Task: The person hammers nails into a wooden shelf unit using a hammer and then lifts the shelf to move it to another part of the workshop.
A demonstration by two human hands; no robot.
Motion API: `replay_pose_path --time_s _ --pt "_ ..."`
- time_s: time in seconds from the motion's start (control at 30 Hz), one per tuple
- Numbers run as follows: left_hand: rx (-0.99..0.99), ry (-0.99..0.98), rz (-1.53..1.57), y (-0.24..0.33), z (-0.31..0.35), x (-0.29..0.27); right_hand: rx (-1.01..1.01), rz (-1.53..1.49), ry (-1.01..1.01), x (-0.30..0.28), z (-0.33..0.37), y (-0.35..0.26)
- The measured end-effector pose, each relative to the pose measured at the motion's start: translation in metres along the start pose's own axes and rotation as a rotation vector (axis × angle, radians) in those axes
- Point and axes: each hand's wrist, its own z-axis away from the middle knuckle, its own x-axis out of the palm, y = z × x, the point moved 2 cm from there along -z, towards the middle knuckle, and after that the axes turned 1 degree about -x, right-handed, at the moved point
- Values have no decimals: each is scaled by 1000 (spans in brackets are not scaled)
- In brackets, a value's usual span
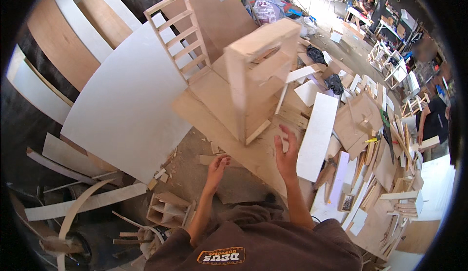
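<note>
A pale wooden frame piece [235,71] stands upright on a plywood board [243,154] in front of me; its near post looks slightly blurred. Joined to its far left side is a ladder-like slatted panel [183,42]. My right hand [287,156] hovers just right of the near post, fingers spread, with nothing in it. Left of the board's near edge, my left hand [216,172] is held in the air with its fingers curled together. No object shows in it. Neither hand touches the frame piece.
A large white curved panel [126,100] leans at left, before curved wooden strips [66,42]. A white board [317,137] lies at right, near piled offcuts and a green-handled saw [386,125]. A box-like wooden piece [169,208] sits low left. Other people work at far right.
</note>
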Motion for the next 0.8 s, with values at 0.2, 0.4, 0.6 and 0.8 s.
replay_pose_path --time_s 0.2,0.4,0.6,0.8 --pt "86 -6 1 38 -20 -119 -294 -25 330 87 -37 -108" --pt "114 -31 -41 70 -51 -235 -242 117 545 139 -56 -156" --pt "241 -28 -55 118 -128 -275 -278 303 682 149 -80 -174" --pt "684 13 -370 276 -225 -257 -246 616 958 152 -133 -198"
